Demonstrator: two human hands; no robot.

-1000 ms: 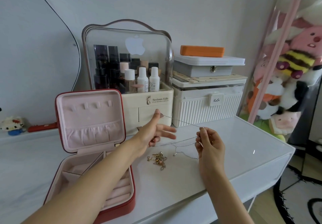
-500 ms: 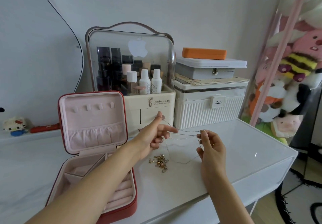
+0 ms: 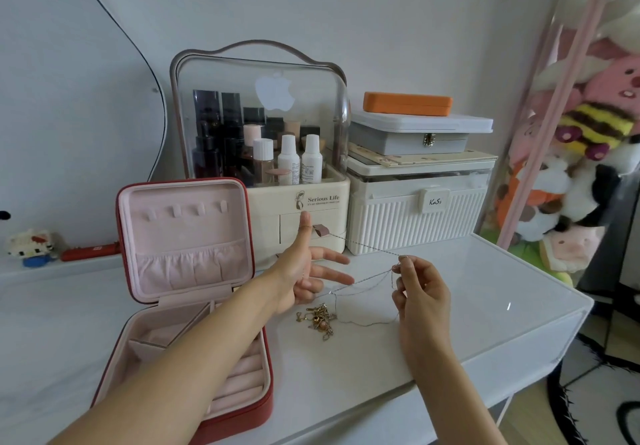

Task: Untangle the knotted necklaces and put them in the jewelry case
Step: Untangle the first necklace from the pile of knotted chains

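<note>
Now the thin silver chain necklace point(image 3: 367, 247) stretches between both hands. The left hand point(image 3: 304, 271) and right hand point(image 3: 417, 288) each pinch it at the fingertips. It looks light, floppy and easy to break, so hold near the knot.

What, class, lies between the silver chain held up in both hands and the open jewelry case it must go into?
Nothing visible blocks it. The silver chain hangs between left hand and right hand; the jewelry case sits open at left. The gold tangle lies below the chain, beside the case.

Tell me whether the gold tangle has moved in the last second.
No. The gold tangle lies just right of the red jewelry case, as before.
</note>
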